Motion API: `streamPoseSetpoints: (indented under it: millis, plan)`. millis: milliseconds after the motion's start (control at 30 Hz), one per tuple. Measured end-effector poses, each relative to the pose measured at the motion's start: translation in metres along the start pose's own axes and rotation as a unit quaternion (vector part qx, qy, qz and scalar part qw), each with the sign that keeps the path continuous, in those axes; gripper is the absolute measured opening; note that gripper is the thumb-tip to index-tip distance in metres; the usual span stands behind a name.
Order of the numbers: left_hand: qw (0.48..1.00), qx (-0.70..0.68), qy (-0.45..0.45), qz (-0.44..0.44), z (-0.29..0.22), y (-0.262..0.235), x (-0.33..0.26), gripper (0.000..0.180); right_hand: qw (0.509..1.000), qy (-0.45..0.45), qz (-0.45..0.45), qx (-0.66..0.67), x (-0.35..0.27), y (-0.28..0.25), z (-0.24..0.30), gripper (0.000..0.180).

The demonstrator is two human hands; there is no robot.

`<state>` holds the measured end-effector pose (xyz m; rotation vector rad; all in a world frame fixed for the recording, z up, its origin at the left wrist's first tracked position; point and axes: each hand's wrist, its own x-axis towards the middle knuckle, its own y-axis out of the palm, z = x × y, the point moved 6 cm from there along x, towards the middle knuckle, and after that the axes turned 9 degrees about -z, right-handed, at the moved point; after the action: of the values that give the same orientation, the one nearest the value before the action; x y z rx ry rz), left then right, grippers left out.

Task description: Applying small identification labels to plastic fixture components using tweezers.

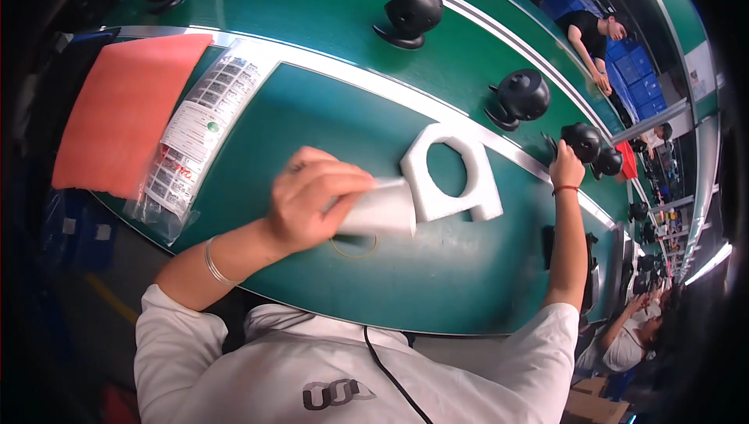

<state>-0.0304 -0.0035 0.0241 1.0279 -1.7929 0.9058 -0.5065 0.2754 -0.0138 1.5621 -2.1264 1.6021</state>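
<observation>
Currently, the left hand [310, 199] clamps a foam block [385, 209] (a foam frame [479, 180] lies near); the right hand [568, 169] is at a black device [585, 142], its grip indeterminate.

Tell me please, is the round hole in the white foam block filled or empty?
Empty: the green tabletop shows through the middle of the white foam block, with nothing sitting inside.
</observation>
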Motion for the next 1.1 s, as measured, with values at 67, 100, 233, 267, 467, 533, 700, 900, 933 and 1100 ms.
streamPoseSetpoints:
  millis: [67, 100, 233, 267, 467, 533, 700, 900, 933, 1100]
  plan:
    - [0.991, 0.089, 0.085, -0.057, 0.007, -0.016, 0.011, 0.031, 0.999, 0.034, -0.002, -0.018, -0.015, 0.029, -0.019, 0.026]
    - [0.981, 0.132, 0.116, -0.079, 0.011, -0.025, 0.015, 0.031, 0.999, 0.042, 0.019, -0.016, -0.019, 0.039, -0.024, 0.028]
    - [0.953, 0.286, 0.074, -0.061, 0.037, -0.033, 0.024, 0.034, 0.997, -0.023, 0.035, 0.065, -0.014, 0.049, -0.001, 0.041]
    - [0.949, 0.308, 0.060, -0.029, 0.041, -0.030, 0.022, 0.032, 0.992, -0.046, 0.018, 0.115, -0.005, 0.032, 0.018, 0.045]
    - [0.922, 0.319, -0.022, 0.218, 0.059, 0.016, -0.018, 0.028, 0.976, -0.113, 0.146, 0.115, 0.031, 0.000, 0.094, 0.051]
    - [0.912, 0.309, -0.030, 0.269, 0.062, 0.025, -0.038, 0.042, 0.974, -0.103, 0.170, 0.105, 0.039, 0.006, 0.091, 0.047]
    - [0.919, 0.267, -0.060, 0.285, 0.063, 0.032, -0.048, 0.048, 0.980, -0.150, 0.066, 0.109, 0.046, -0.024, 0.078, 0.023]
    - [0.916, 0.240, -0.112, 0.300, 0.069, 0.027, -0.049, 0.047, 0.952, -0.153, -0.034, 0.262, 0.051, -0.148, 0.075, 0.027]
    - [0.914, 0.246, -0.115, 0.302, 0.068, 0.025, -0.048, 0.047, 0.941, -0.174, -0.024, 0.291, 0.048, -0.172, 0.083, 0.026]
    - [0.914, 0.233, -0.110, 0.314, 0.063, 0.026, -0.046, 0.047, 0.869, -0.228, 0.075, 0.432, 0.026, -0.264, 0.129, 0.023]
